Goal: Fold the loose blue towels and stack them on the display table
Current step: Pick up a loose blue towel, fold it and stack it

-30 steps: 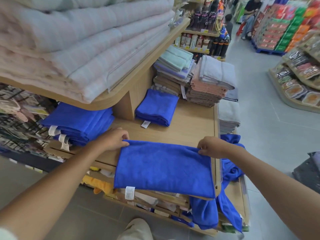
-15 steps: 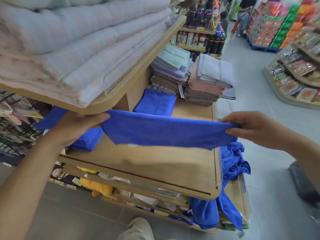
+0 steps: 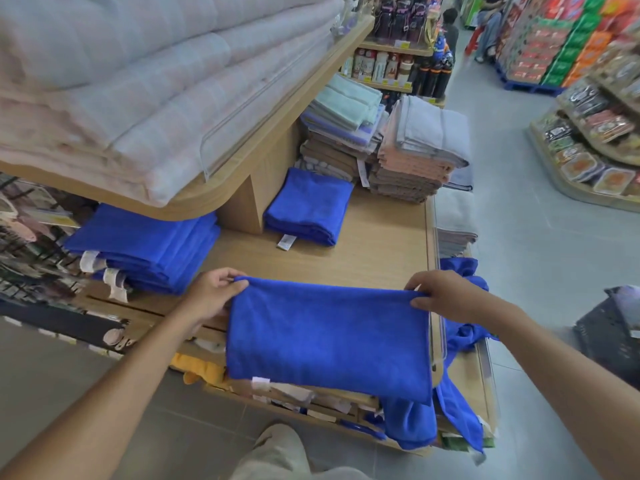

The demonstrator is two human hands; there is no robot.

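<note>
A blue towel lies folded across the front edge of the wooden display table, its lower part hanging over the edge. My left hand pinches its far left corner and my right hand pinches its far right corner. A stack of folded blue towels sits at the table's left under the upper shelf. Another folded blue towel lies further back. Loose blue towels hang crumpled off the table's right side onto a lower shelf.
Stacks of grey, pink and brown towels fill the table's back. A wooden upper shelf with pale bedding overhangs the left. A clear guard edges the table's right side. The aisle floor runs along the right.
The towel was lifted and stretched in the air half a second ago; now it is down again on the table's front edge, folded over, with both hands at its far corners.
</note>
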